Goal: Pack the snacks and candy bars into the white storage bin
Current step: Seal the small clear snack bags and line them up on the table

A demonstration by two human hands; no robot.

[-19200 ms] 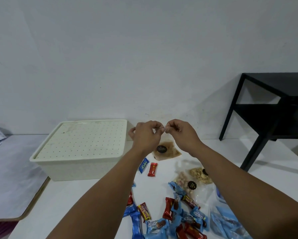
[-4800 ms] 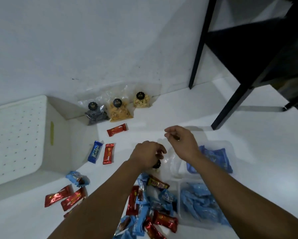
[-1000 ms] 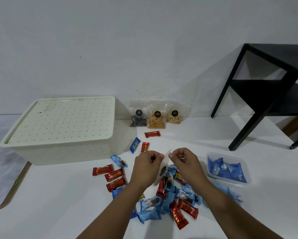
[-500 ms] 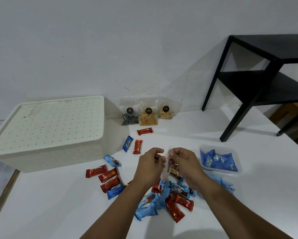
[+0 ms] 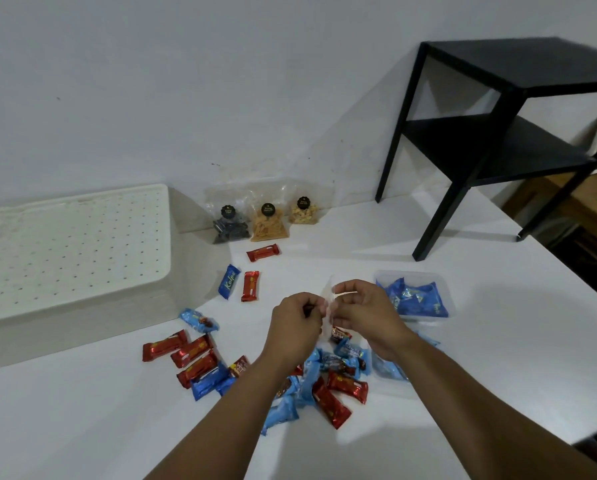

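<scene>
My left hand [image 5: 295,323] and my right hand [image 5: 364,315] meet above the table and both pinch a small clear plastic snack bag [image 5: 329,303] between them. Under them lies a heap of red and blue candy bars [image 5: 328,382]. Three red bars [image 5: 186,353] lie to the left of the heap. A blue Kalpa bar [image 5: 229,281] and a red bar [image 5: 250,286] lie farther back. The white storage bin [image 5: 68,268] stands at the left with its perforated lid on. Three clear snack bags [image 5: 267,221] lean against the wall.
A clear tub [image 5: 416,296] of blue wrapped candies sits right of my hands, and another clear tub [image 5: 389,372] lies under my right forearm. A black side table [image 5: 498,133] stands on the white table [image 5: 82,427] at the back right.
My hands have come closer together on the clear bag. The view has shifted slightly, and the snacks on the table have not moved.
</scene>
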